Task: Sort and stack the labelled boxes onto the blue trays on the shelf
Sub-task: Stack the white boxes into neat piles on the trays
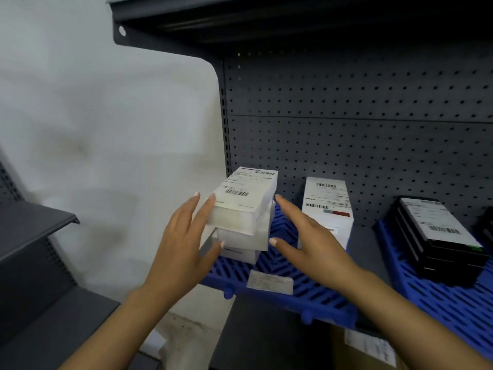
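Note:
A stack of three white labelled boxes stands on the left blue tray; the top box sits askew. My left hand is open, its fingertips against the stack's left side. My right hand is open just right of the stack, fingers spread, apart from the boxes. A second white labelled box stands on the same tray, behind my right hand. A stack of black boxes with a white label rests on the right blue tray.
The dark pegboard back panel rises behind the trays, with an upper shelf overhead. A paper tag lies on the left tray's front. Another dark shelf juts out at the left. A cardboard box sits below.

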A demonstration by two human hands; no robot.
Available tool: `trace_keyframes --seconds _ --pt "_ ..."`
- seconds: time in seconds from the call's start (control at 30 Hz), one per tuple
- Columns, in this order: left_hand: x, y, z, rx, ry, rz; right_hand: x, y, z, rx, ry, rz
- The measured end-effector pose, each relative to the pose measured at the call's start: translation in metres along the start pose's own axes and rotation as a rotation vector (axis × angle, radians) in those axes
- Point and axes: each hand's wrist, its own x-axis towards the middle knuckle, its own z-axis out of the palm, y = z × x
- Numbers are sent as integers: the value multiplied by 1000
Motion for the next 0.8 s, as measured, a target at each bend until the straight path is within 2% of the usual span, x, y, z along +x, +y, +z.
trace_keyframes --seconds 0.33,0.63,0.8 --pt "32 -40 11 -278 -135 113 21 -33 40 -15 147 137" --pt "38 -50 26 -373 -186 171 15 -48 53 -187 86 255" --pt "37 -53 29 -457 -182 196 18 -58 58 -173 153 251"
